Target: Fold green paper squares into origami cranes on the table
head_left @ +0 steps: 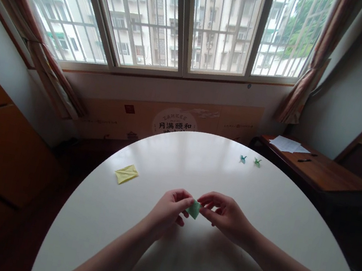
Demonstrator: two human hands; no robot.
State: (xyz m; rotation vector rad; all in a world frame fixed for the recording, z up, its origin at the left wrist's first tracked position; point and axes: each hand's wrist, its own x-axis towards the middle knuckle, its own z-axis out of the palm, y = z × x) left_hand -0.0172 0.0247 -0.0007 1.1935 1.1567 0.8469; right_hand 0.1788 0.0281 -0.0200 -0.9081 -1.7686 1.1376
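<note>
A small piece of folded green paper (193,209) is held up between my two hands, over the near middle of a round white table (98,228). My left hand (173,206) pinches its left side between thumb and fingers. On the paper's right edge are the bent fingertips of my right hand (220,210), thumb and forefinger close together. The paper looks like a folded diamond shape, partly covered by the fingers. Exactly which folds lie under the fingertips is hidden.
Left of my hands lies a flat yellow paper packet (126,174). Two folded paper cranes, one blue-green (243,159) and one green (257,162), stand near the far right edge. Beyond it, a wooden bench (328,173) carries white sheets (289,145).
</note>
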